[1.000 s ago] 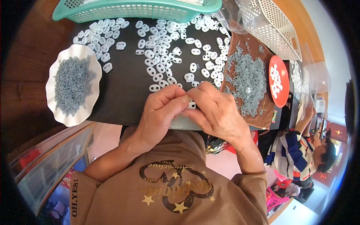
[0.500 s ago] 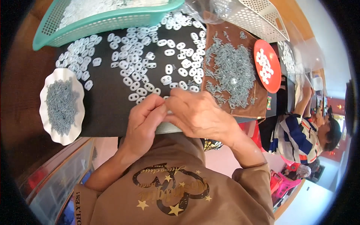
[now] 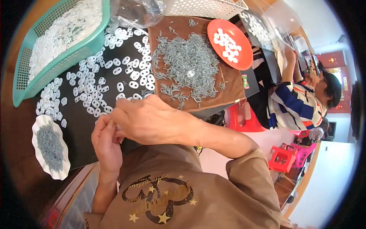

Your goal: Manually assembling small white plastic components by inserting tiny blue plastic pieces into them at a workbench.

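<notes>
My left hand and my right hand meet at the front edge of the dark table, fingers closed against each other. A small pale bit shows between the fingertips, too covered to name. Just beyond the hands lie many loose white oval plastic pieces with two holes. To the right, a heap of small grey screws is spread over a brown cloth. More grey screws fill a white scalloped dish to the left of my left hand.
A green basket of white pieces stands at the back left. An orange-red plate with white pieces rests on the cloth's right side, near a white perforated basket and clear plastic bag. A person in a patterned shirt works at right.
The view has turned, so the table's things sit further left and tilted. My hands stay together at the table edge, with the right one now covering more of the left fingers.
</notes>
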{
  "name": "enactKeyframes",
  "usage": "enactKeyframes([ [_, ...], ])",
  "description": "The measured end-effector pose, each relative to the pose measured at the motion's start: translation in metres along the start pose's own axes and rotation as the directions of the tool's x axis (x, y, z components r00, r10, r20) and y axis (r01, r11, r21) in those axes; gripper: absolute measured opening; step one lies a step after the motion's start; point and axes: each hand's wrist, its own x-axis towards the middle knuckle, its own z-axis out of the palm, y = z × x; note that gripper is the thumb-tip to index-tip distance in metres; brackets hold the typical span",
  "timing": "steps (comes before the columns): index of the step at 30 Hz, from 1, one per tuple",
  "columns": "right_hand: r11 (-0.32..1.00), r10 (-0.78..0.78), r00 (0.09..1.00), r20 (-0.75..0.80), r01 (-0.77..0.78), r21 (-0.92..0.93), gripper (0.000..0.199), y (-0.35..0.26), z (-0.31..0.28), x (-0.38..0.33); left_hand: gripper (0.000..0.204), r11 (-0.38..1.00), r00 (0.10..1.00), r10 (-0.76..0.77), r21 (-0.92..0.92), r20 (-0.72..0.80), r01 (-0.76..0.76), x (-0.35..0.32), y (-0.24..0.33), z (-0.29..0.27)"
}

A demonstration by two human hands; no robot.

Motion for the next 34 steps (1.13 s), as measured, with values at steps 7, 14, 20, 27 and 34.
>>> enactKeyframes([
  [7,0.982,-0.007,0.996,-0.088,0.024,0.19,0.017,0.001,0.011,-0.006,0.018,0.992,1.0,0.024,0.12,0.001,-0.024,-0.001,-0.002,0.004],
  [14,0.956,0.004,0.999,-0.033,0.006,0.293,0.018,0.004,0.01,-0.001,0.019,0.982,0.994,0.034,0.182,0.103,-0.053,-0.002,0.001,-0.002],
  [20,0.955,0.006,0.999,-0.042,0.007,0.298,0.018,0.003,0.013,-0.003,0.019,0.973,0.986,0.123,0.182,0.117,-0.143,-0.004,-0.003,-0.005],
  [27,0.808,0.143,0.985,0.091,-0.17,0.565,0.017,0.013,0.001,-0.01,0.016,0.959,0.973,0.154,0.211,0.171,-0.189,-0.004,-0.003,-0.007],
  [34,0.673,0.259,0.941,0.216,-0.336,0.659,0.018,0.017,0.0,-0.016,0.019,0.974,0.977,0.082,0.193,0.196,-0.121,-0.005,-0.001,-0.006],
])
